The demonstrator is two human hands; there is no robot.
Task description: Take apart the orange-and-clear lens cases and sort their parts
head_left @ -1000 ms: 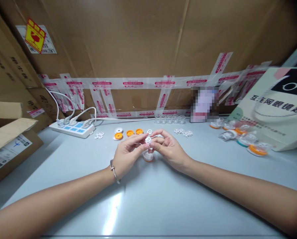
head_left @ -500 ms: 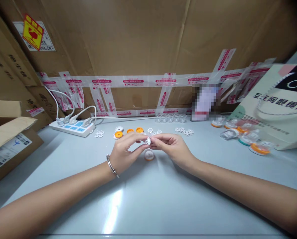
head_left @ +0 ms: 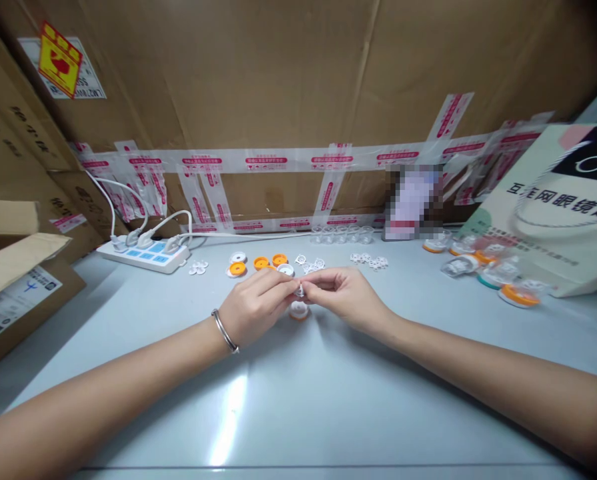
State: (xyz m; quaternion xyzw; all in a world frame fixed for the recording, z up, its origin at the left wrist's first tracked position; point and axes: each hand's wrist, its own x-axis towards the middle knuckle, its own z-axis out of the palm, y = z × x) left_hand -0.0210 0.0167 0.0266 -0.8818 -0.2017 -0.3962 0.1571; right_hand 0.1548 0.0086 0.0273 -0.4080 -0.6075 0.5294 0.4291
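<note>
My left hand (head_left: pixel 256 308) and my right hand (head_left: pixel 346 297) meet at the middle of the grey table (head_left: pixel 298 400). Both pinch one small white plastic piece (head_left: pixel 300 291) between thumbs and fingertips. Directly under it an orange-and-clear round cap (head_left: pixel 299 311) stands on the table. A metal bangle (head_left: pixel 224 331) circles my left wrist. Behind my hands lie several orange discs (head_left: pixel 261 263), a white ring (head_left: pixel 285 269) and small white flower-shaped parts (head_left: pixel 313 265).
A white power strip (head_left: pixel 143 254) with plugged cables sits back left. An open cardboard box (head_left: pixel 13 280) stands at the left edge. Clear cups (head_left: pixel 341 235) line the taped cardboard wall. Bagged orange-rimmed parts (head_left: pixel 498 277) and a printed paper bag (head_left: pixel 558 207) fill the right.
Both hands have sunk a little toward the table, bringing the white piece down close over the orange cap. The fingers have closed tighter around it.
</note>
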